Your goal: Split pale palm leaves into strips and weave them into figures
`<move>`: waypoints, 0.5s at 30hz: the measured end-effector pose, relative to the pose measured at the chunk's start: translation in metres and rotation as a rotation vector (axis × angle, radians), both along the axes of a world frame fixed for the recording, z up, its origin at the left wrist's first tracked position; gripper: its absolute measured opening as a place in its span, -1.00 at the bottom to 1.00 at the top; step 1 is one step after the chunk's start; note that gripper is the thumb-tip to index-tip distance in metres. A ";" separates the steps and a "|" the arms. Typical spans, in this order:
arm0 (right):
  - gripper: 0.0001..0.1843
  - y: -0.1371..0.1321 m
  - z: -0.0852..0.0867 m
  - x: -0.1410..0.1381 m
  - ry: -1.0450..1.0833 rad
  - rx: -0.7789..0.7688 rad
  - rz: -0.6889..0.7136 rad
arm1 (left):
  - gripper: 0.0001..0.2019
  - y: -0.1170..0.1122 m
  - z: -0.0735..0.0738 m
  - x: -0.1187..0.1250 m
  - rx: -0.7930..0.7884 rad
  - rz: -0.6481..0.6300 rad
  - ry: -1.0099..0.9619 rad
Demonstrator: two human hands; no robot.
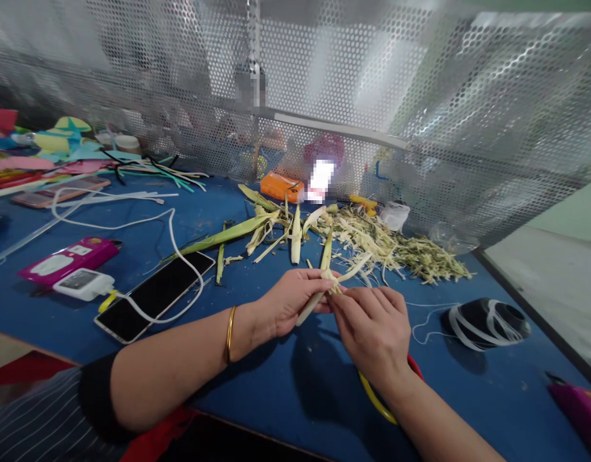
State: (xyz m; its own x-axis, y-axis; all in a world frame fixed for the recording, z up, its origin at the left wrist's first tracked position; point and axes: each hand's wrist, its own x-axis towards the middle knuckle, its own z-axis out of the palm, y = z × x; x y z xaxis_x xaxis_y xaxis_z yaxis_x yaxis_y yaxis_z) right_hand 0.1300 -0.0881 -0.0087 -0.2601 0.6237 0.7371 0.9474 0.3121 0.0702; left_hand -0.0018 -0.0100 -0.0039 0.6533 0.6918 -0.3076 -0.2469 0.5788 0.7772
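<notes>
My left hand [290,301], with a gold bangle on its wrist, is closed around a pale yellow-green leaf strip [309,307] above the blue table [285,385]. My right hand [375,330] meets it from the right, its fingertips pinched on the same strip near the top, where thin fibres splay out. Just behind the hands lie long green and cream leaf strips [256,231] and a heap of shredded fibres [401,247].
A phone [153,295] with a white cable and charger [83,283] lies left; a pink device [68,258] beside it. A black spool wound with white cord [485,321] sits right. An orange box [282,187] stands by the perforated metal screen [420,96]. Colourful strips clutter the far left.
</notes>
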 end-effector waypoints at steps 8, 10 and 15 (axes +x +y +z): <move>-0.86 -0.001 -0.002 0.002 -0.063 0.059 -0.020 | -0.83 -0.003 -0.001 0.001 -0.001 -0.030 0.033; -0.84 -0.002 -0.003 0.003 -0.078 0.070 -0.018 | -0.83 -0.003 -0.001 0.001 -0.001 -0.037 0.028; -0.78 -0.003 -0.007 0.007 -0.126 0.105 0.008 | -0.85 -0.003 0.002 0.000 -0.024 -0.062 0.012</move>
